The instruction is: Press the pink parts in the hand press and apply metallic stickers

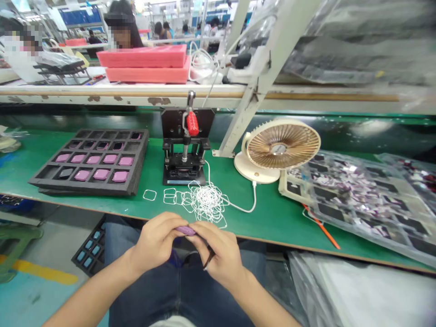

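- Left hand (155,240) and right hand (218,254): narrow pinch, fingers of both closed on a small rounded purple piece (185,230), held over the lap just below the bench edge.
- Right hand: also grips a slim black tool (209,260).
- Nearest, on the green workbench (272,218): a tangle of thin white loops (206,202); beyond, a black foam tray (88,188).
- Risks: the smooth piece may slip from so narrow a pinch and drop; the tool may scratch it if it slides against the surface.
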A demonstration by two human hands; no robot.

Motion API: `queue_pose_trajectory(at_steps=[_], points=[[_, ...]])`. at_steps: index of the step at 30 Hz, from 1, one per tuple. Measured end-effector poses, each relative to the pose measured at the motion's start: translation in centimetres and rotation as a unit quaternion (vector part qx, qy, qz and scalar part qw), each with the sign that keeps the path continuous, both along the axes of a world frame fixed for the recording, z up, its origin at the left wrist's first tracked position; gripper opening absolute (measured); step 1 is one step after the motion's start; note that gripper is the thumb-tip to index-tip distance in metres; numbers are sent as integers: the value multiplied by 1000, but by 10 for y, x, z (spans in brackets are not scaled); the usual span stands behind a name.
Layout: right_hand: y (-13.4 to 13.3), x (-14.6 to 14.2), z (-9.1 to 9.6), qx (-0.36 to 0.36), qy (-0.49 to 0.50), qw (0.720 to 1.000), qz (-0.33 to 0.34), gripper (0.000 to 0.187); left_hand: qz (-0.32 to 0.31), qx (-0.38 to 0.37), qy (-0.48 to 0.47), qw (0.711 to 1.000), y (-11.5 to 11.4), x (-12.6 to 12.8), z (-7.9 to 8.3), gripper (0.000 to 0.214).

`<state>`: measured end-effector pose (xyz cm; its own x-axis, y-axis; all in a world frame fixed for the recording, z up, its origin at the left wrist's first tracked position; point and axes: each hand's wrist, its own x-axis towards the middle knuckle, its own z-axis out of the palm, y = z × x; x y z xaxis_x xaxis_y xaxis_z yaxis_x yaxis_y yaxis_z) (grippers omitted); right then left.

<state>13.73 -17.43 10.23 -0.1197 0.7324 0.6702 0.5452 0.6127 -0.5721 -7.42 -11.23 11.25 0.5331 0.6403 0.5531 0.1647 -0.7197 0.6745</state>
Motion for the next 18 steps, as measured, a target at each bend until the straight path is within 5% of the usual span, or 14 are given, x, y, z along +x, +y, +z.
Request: queue_pose_trajectory(at_steps=[5, 8, 12, 15, 18], points=[[78, 46, 83, 117, -85, 979, -145, 34, 134, 5, 23, 991, 53, 8, 15, 21], [130, 54, 130, 190, -139, 961, -147, 53, 126, -7, 66, 990, 90, 27, 12, 19], [171, 38, 147, 214, -256, 940, -72, 30, 117, -22, 108, 987, 115, 42, -4, 16], [188, 29, 159, 243, -205, 945, -72, 24, 124, -33, 117, 985, 119, 41, -10, 15], [197, 31, 183, 265, -105, 947, -145, 33, 120, -50, 109, 986, 119, 35, -7, 15]])
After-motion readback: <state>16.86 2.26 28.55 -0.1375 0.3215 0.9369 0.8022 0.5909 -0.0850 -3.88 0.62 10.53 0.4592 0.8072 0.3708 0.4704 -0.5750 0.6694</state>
